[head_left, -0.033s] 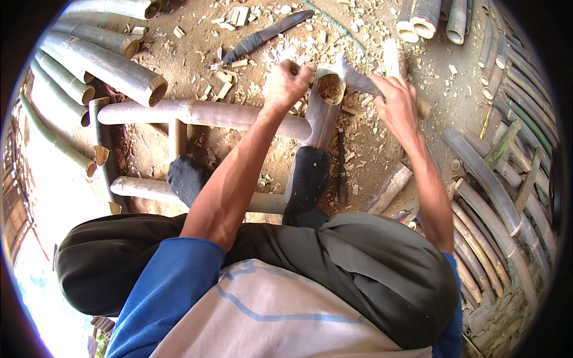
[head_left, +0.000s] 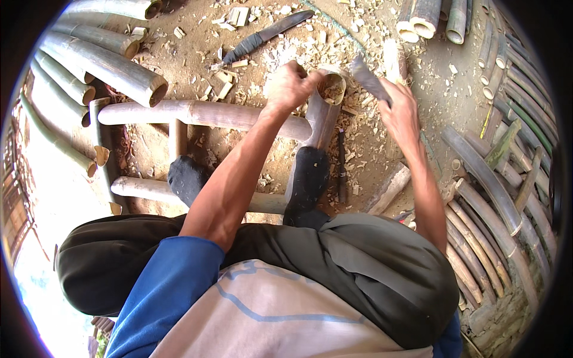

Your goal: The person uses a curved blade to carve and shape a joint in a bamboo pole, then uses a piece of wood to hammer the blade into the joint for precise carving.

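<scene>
A thick bamboo post (head_left: 322,122) points away from me, its hollow far end holding shavings. My left hand (head_left: 290,85) is closed at the left of that rim, thumb towards it; whatever its fingers grip is hidden. To the right of the opening, my right hand (head_left: 401,107) is wrapped round a knife (head_left: 368,80). Its broad grey blade points up and left, apart from the rim. The post joins a bamboo frame with a far rail (head_left: 233,114) and a near rail (head_left: 143,188). My dark-socked right foot (head_left: 308,176) rests on the post.
A second, dark-handled knife (head_left: 268,36) lies among pale chips on the dirt floor. Cut bamboo poles (head_left: 107,65) lie at far left, and more poles (head_left: 424,21) at far right. Curved bamboo pieces (head_left: 489,179) are stacked along the right. A dark narrow tool (head_left: 341,164) lies beside the post.
My right hand and its knife have shifted right and slightly nearer, drawing the blade away from the post's rim. My left hand has edged a little to the right.
</scene>
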The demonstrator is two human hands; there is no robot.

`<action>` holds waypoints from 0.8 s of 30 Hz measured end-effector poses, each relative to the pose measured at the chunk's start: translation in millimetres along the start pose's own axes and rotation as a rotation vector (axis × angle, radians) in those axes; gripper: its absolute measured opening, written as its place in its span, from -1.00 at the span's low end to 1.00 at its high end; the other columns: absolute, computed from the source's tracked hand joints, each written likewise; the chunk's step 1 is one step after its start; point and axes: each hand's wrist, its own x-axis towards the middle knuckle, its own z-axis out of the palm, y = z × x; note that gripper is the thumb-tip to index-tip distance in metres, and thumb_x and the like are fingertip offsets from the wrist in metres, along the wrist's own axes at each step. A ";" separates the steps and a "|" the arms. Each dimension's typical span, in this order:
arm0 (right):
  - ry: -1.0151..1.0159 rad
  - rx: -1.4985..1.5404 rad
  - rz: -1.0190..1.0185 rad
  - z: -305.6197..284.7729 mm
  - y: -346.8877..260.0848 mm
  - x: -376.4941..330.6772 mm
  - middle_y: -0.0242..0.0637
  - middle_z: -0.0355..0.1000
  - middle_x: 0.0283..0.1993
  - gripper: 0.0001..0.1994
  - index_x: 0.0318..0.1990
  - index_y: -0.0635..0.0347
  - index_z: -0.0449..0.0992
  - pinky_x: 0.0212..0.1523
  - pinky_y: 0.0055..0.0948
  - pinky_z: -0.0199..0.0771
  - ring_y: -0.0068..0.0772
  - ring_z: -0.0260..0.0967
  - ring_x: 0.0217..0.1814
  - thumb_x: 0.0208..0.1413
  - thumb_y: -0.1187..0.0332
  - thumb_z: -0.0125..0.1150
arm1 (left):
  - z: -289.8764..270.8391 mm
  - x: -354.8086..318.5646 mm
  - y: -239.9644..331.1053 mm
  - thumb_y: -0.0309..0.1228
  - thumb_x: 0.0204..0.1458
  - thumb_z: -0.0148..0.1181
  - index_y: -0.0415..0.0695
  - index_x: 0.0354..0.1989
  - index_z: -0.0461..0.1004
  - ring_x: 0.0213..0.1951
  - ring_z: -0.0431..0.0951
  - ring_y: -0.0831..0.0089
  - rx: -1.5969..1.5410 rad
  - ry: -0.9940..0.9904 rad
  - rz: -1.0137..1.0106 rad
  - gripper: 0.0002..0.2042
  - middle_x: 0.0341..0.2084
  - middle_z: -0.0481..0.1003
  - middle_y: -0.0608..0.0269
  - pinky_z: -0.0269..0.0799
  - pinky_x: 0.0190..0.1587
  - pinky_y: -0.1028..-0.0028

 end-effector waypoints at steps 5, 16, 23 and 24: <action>-0.012 0.361 0.527 37.3 -20.3 -78.0 -0.22 0.45 -0.16 -0.57 0.16 0.23 0.55 -0.28 -0.38 0.50 -0.42 0.43 -0.25 0.08 0.61 0.25 | -0.1 20.1 11.6 -0.15 0.23 0.31 -0.23 -0.16 0.64 -0.46 0.64 0.38 0.512 -0.079 0.289 -0.67 -0.40 0.67 0.06 0.60 -0.45 0.29; -0.235 -0.095 0.583 68.7 -47.4 -172.9 0.08 0.50 -0.16 -0.53 0.03 0.28 0.48 -0.04 0.06 0.48 0.10 0.50 -0.06 0.13 0.10 0.39 | -21.0 -32.4 10.8 -0.41 0.18 0.27 -0.25 -0.16 0.60 -0.62 0.51 0.58 -0.088 0.314 0.189 -0.83 -0.51 0.63 0.11 0.49 -0.62 0.53; -0.285 0.298 0.429 94.7 -27.7 -265.6 0.03 0.55 -0.05 -0.62 -0.06 0.22 0.55 -0.06 -0.03 0.55 0.07 0.57 0.01 0.14 0.10 0.34 | 95.7 -146.2 75.6 -0.50 -0.11 0.42 -0.04 0.43 0.17 0.27 0.41 -0.04 0.564 -0.758 0.749 -0.16 0.23 0.39 -0.07 0.38 0.29 0.03; -0.234 0.469 0.447 83.5 -19.8 -271.0 -0.03 0.57 -0.08 -0.61 -0.06 0.22 0.55 -0.13 -0.11 0.56 -0.04 0.57 -0.06 0.16 0.07 0.31 | 101.7 -150.9 73.3 -0.48 -0.11 0.43 -0.03 0.44 0.15 0.27 0.41 -0.02 0.514 -0.744 0.841 -0.14 0.23 0.38 -0.06 0.37 0.28 0.02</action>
